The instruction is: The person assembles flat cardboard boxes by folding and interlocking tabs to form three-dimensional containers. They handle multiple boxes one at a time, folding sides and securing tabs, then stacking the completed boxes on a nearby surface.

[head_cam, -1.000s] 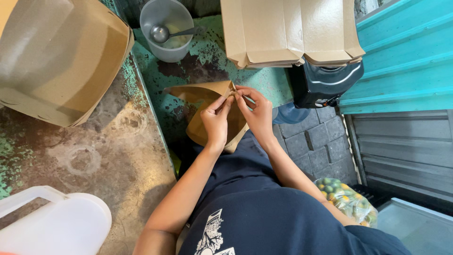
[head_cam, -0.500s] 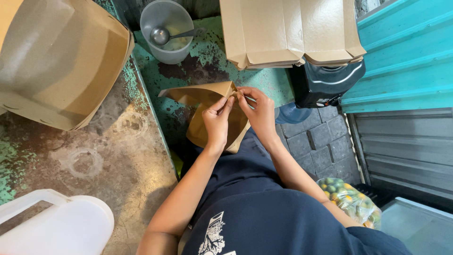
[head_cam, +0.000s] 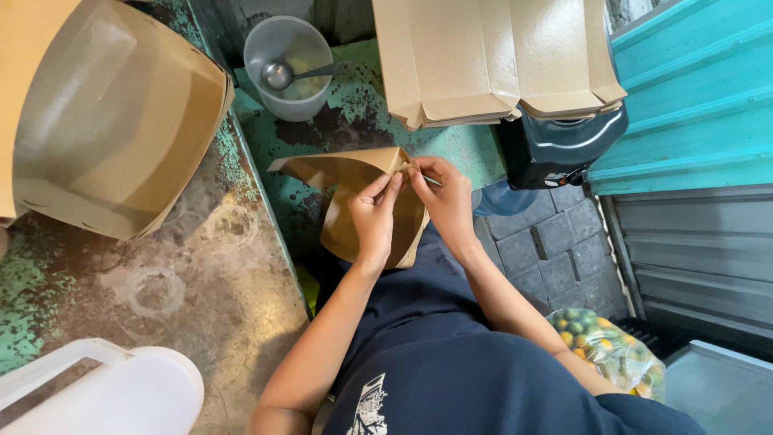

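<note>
At the far left a large assembled brown paperboard box (head_cam: 113,121) lies on its side on the worn grey-green worktop (head_cam: 201,274), with a white plastic jug (head_cam: 97,399) at the lower edge. Further along, a translucent plastic cup holding a metal spoon (head_cam: 287,68) stands near the back.

In the middle, the left hand (head_cam: 374,217) pinches the upper corner of a flat, partly folded brown paperboard box blank (head_cam: 354,201), fingers closed narrowly on the flap. The right hand (head_cam: 447,197) meets it at that same corner, fingertips pressed together on the tab. Compared with a second ago, both hands have drawn closer and the corner has been pulled more upright, so the corner fold looks nearly locked while the rest stays loose.

Behind lies a stack of flat brown box blanks (head_cam: 499,60) atop a black appliance (head_cam: 564,145); lower right, a clear bag of small green-yellow fruit (head_cam: 608,350).
</note>
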Available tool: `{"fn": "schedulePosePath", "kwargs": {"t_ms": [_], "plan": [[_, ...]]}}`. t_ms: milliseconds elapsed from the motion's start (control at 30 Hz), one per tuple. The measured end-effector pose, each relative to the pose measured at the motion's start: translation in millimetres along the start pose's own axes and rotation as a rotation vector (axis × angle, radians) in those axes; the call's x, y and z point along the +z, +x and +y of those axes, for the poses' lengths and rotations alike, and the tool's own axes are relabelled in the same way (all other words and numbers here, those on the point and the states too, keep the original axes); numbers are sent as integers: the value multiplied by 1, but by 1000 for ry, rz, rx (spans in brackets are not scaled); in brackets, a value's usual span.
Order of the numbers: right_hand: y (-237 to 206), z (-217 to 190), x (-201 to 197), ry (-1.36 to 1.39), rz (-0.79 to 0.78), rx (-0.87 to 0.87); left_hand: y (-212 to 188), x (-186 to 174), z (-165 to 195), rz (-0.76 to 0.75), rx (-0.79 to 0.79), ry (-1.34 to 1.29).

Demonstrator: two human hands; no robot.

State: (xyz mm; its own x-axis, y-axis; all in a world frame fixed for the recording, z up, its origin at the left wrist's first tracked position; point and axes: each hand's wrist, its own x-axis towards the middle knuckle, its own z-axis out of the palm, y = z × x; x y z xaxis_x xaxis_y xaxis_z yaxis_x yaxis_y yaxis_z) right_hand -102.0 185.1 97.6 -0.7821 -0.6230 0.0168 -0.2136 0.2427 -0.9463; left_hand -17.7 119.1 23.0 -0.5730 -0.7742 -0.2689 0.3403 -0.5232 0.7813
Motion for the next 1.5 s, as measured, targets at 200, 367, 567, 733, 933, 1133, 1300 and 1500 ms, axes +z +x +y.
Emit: {"fn": "schedulePosePath", "kwargs": {"t_ms": [200,367,567,733,933,1133,1300,1500], "plan": [[-8,-13,8,-143,80,-116,-2,0,2,-3,13,14],[-8,-16,10,-167,115,-146,-4,1,7,3,-34,32],[-5,-13,9,-162,119,-144,-6,3,8,-39,6,11],[2,-9,4,-128,35,-109,-5,4,13,-21,-30,0],[10,-2,-1,-54,-32,-31,-7,3,17,-4,-88,28],[4,-7,7,-136,16,-54,-5,-2,19,-20,-91,7],[1,-12,10,-162,38,-75,-7,-5,20,-56,-107,-55],[-5,-15,19,-227,92,-128,-9,-9,15,-16,-126,8]]}}
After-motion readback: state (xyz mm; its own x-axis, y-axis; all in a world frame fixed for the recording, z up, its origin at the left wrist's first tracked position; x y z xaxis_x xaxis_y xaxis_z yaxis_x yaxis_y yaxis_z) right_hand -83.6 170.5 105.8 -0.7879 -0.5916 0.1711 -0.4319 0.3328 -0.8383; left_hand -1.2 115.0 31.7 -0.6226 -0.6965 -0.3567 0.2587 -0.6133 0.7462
